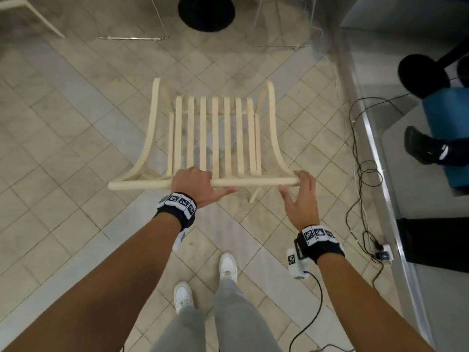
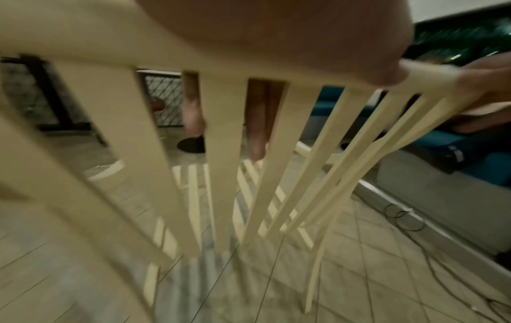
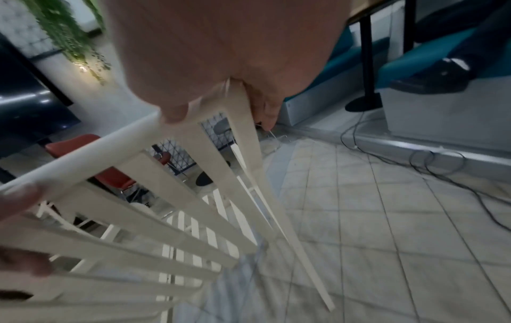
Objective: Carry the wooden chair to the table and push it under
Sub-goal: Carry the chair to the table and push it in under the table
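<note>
Two hands are meeting the top rail of the wooden chair (image 1: 215,133), which is standing in the middle of the tiled floor (image 1: 76,148) in front of the person. The left hand (image 1: 193,182) is gripping the rail left of its middle: its fingers (image 2: 193,115) are curling over the far side and hanging down between the back slats, and the thumb is lying along the near side. The right hand (image 1: 300,199) is at the right end of the rail, with its fingers (image 1: 304,177) curving loosely over the end and the thumb spread under it; the grip is not closed there.

Open floor is lying on the left of the chair and far of it. On the right, a metal edge strip (image 1: 365,138) is running near to far, with loose black cables (image 1: 365,174) lying just beside it, near the chair's right arm. Far ahead, a round black base (image 1: 206,12) and thin chrome legs (image 1: 132,36) are standing, well apart from the chair. Another person's dark shoe (image 1: 421,146) is resting beyond the strip, by a blue seat (image 1: 446,128).
</note>
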